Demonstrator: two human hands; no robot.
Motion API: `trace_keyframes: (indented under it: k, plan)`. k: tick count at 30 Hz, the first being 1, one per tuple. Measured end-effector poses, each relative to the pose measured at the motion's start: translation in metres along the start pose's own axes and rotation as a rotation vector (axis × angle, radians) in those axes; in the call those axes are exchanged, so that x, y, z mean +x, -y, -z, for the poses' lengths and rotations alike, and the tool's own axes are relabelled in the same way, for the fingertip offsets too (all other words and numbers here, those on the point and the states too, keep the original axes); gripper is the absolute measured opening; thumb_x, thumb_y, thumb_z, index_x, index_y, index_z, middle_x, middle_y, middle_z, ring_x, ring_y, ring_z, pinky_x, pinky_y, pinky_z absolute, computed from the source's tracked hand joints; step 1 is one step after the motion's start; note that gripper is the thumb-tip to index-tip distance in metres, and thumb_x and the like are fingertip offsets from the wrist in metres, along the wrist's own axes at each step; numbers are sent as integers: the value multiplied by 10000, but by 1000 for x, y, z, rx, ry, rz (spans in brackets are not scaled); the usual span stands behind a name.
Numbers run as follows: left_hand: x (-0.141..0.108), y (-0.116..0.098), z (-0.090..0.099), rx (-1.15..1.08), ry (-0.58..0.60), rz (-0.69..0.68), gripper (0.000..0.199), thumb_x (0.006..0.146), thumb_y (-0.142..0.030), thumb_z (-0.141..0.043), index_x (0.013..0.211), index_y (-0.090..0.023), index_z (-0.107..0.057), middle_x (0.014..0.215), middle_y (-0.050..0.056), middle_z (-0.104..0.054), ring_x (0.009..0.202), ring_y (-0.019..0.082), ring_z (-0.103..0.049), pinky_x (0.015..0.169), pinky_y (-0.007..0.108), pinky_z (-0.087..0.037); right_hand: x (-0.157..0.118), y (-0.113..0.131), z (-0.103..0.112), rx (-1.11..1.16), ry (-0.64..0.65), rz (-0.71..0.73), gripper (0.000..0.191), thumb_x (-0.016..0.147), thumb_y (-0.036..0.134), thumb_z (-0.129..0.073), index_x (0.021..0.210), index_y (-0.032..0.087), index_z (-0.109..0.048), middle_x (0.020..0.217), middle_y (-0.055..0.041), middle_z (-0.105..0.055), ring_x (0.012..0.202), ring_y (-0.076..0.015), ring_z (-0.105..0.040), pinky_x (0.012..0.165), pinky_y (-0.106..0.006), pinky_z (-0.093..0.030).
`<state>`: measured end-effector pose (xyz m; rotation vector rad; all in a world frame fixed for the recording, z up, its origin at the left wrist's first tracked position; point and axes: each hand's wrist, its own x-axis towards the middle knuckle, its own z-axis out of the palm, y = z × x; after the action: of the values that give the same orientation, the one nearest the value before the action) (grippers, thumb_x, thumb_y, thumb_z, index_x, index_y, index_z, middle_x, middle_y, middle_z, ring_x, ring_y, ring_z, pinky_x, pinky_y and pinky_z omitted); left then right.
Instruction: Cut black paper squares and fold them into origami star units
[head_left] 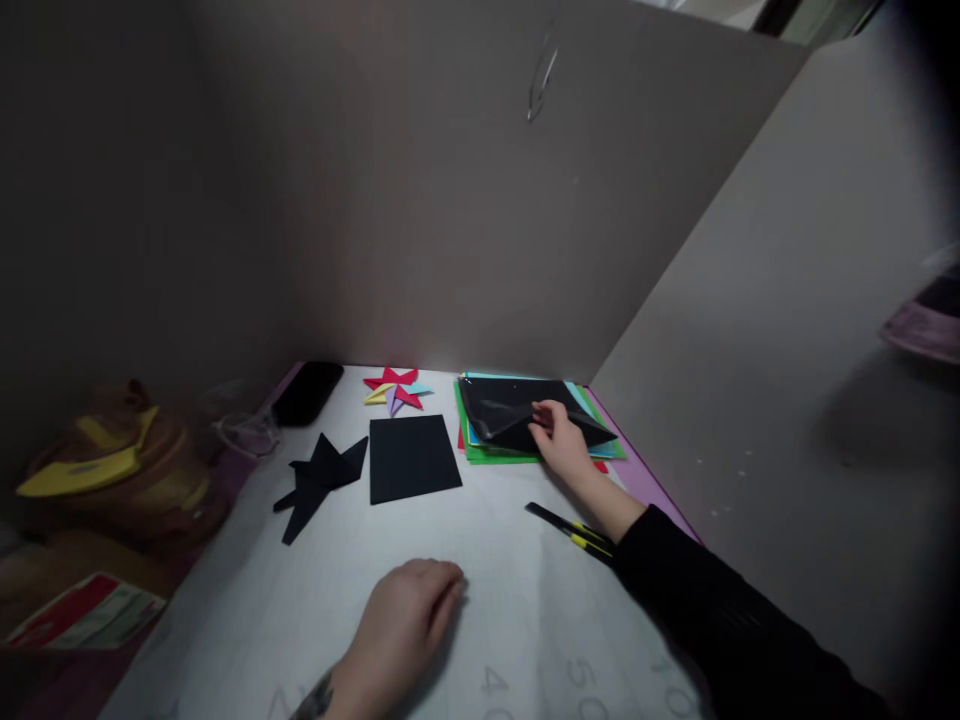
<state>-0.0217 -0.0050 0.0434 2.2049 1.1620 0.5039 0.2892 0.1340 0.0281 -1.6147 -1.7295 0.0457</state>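
Observation:
My right hand pinches the near edge of black paper and lifts it a little; a shiny clear film shows along its left side. Beneath lies a stack of coloured sheets, green, blue and red at the edges. My left hand rests on the white table cover with its fingers curled together, and nothing shows in it. Between the hands and the back wall lies a flat black square of paper. Left of it is a folded black paper shape with several points.
A small multicoloured folded paper star lies at the back, beside a black phone. A black and yellow cutter lies under my right forearm. Brown and yellow items stand past the left edge. Grey walls enclose the back and right.

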Motion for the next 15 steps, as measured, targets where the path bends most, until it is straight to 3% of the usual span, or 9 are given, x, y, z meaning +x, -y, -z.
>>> trace_keyframes:
  k: [3,6,11,15]
  plan:
    - [0,-2,1,-3,5,17,280,921,-294,-392,986,-230,-657,934,48,-701,861,199,-632,776,300,-478,-10,-11,-5,109,194,177,341,808,289,-566,1130,197,-504,1374,-140,-480,1147,-226,-566,918,-389,-471]
    - [1,-4,2,-4,22,12,282,919,-289,-391,981,-223,-659,922,52,-698,856,201,-628,774,305,-474,-10,-21,-4,42,394,264,361,791,255,-586,1147,200,-558,1369,-124,-494,1243,-245,-486,1023,-431,-397]
    - [1,-6,3,-17,20,-2,290,921,-287,-385,959,-226,-666,913,52,-698,847,197,-625,760,294,-468,2,-31,1,-55,478,295,408,824,195,-526,1228,197,-580,1321,-101,-544,1247,-226,-484,1068,-415,-366]
    - [1,-5,3,-19,21,-13,290,921,-287,-386,964,-226,-667,910,51,-699,843,198,-625,758,296,-467,12,-23,9,-99,555,287,384,851,248,-521,1218,167,-598,1282,-105,-575,1239,-233,-491,1056,-396,-379]
